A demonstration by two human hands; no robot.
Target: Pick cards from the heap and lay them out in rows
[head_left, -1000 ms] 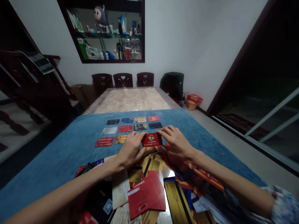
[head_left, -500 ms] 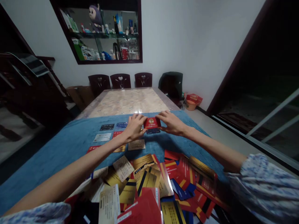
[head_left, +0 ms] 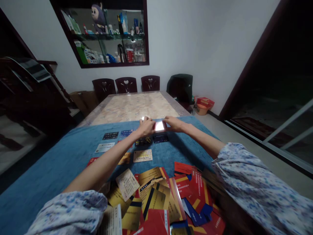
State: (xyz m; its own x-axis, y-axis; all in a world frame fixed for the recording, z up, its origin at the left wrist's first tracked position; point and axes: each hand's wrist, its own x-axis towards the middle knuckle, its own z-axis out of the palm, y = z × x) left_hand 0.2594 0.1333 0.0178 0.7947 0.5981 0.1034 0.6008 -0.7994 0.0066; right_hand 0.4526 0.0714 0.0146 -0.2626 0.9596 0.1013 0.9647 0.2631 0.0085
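The long marble-patterned surface (head_left: pixel 137 106) ran away from me toward dark wooden chairs (head_left: pixel 126 85), its near half under a blue textured cloth (head_left: pixel 61 153). Since half a second earlier both arms had stretched farther, to the cloth's far edge beyond the laid-out rows of cards (head_left: pixel 143 155). My left hand (head_left: pixel 146 128) and right hand (head_left: pixel 174 124) each kept a narrow fingertip grip on one end of the small glossy rectangular card (head_left: pixel 159 126), low at that edge; touching the cloth or not, I could not tell. Its face, red with a gold emblem before, had caught the light and showed as white glare.
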